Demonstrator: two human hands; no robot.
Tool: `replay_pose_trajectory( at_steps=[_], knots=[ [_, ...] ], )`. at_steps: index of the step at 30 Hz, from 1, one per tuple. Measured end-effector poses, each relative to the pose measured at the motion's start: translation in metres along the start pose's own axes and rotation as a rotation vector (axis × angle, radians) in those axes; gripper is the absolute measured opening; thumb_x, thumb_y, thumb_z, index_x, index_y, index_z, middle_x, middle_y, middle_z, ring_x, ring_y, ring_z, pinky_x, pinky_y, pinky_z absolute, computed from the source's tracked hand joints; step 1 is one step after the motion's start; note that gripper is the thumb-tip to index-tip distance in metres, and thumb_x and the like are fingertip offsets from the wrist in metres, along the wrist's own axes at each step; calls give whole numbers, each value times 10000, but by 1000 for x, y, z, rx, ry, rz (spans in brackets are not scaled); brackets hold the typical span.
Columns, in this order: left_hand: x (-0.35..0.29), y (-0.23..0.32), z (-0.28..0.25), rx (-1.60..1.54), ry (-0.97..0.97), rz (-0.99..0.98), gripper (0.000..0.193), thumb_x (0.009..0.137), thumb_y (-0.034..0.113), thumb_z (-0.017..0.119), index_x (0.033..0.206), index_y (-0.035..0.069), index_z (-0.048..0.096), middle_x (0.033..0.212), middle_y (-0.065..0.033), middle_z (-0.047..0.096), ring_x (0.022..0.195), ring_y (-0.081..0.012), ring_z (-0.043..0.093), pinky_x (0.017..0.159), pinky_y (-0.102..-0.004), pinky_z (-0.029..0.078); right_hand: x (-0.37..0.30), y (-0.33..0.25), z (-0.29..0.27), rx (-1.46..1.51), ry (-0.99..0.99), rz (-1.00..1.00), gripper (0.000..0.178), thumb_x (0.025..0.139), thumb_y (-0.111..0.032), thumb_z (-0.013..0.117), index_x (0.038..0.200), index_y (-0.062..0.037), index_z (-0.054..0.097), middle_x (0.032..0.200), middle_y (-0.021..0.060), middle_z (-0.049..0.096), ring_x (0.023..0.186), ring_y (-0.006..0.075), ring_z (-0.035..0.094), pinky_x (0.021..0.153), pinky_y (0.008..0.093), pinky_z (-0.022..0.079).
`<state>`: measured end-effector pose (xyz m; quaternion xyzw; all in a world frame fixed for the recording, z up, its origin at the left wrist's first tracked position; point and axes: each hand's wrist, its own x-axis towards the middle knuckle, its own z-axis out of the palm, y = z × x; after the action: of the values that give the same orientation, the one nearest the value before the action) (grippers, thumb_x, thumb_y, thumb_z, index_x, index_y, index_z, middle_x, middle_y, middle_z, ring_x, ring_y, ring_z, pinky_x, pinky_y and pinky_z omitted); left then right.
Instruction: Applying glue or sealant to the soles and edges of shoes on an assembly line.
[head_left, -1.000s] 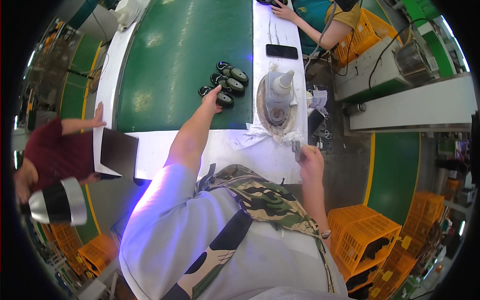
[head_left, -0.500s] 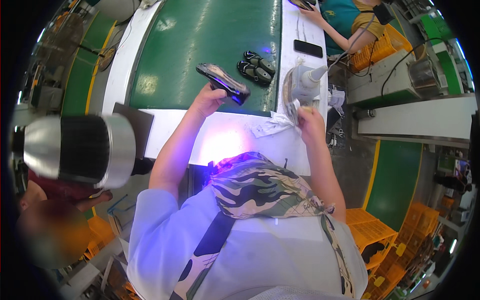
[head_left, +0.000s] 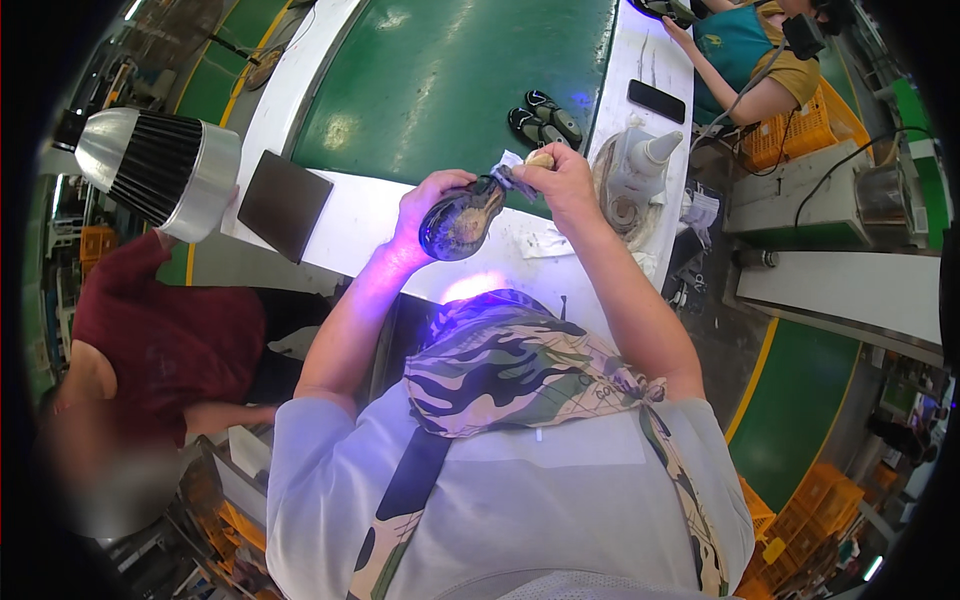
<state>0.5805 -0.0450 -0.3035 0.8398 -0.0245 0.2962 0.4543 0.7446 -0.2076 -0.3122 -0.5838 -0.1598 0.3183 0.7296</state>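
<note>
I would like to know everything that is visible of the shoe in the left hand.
The shoe shows a blotchy brownish-grey underside with a dark, glossy rim that looks smooth, perhaps synthetic. It is held slanting above the white worktop, broad end lower left, narrower end upper right in the picture. The left hand grips its left side; a small tool in the right hand is at the narrower end, contact unclear.

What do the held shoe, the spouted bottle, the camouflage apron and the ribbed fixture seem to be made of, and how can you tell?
Shoe: perhaps rubber or synthetic; glossy dark rim, dull mottled underside.
Bottle: likely plastic; smooth greyish body, soft sheen.
Apron: apparently cloth, matte; soft folds.
Fixture: probably polished metal; bright silver highlights, black ribs uncertain.
</note>
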Motion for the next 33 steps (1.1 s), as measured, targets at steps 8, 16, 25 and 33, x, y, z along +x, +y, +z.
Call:
replay_pose_trajectory(
  at_steps=[8,16,25,33],
  knots=[
    [6,28,17,250,-127,-159,571,659,107,856,1138,66,549,1016,-133,657,885,-298,701,768,-355,568,-23,-32,-3,246,-110,244,228,746,-11,787,856,-41,590,774,28,608,648,116,583,588,262,477],
    [19,45,18,182,-448,-475,668,583,102,874,1161,60,541,983,-105,675,885,-243,697,796,-354,558,-16,-56,-13,192,-253,12,213,756,-9,773,856,-34,586,783,21,598,670,93,566,602,254,468],
    [4,43,16,-361,-560,-759,815,504,131,914,1210,-16,533,1003,-55,652,927,-154,628,867,-327,516,-1,-48,-19,-30,-390,-217,218,805,11,732,844,-59,530,929,59,614,839,108,584,727,254,479],
    [-24,41,24,-813,-243,-1023,689,619,114,814,1236,-27,541,1034,-91,659,952,-206,644,925,-340,490,-18,-29,-22,-116,-603,-228,234,803,11,722,833,-62,502,954,94,616,910,140,572,805,286,463]
  ],
)
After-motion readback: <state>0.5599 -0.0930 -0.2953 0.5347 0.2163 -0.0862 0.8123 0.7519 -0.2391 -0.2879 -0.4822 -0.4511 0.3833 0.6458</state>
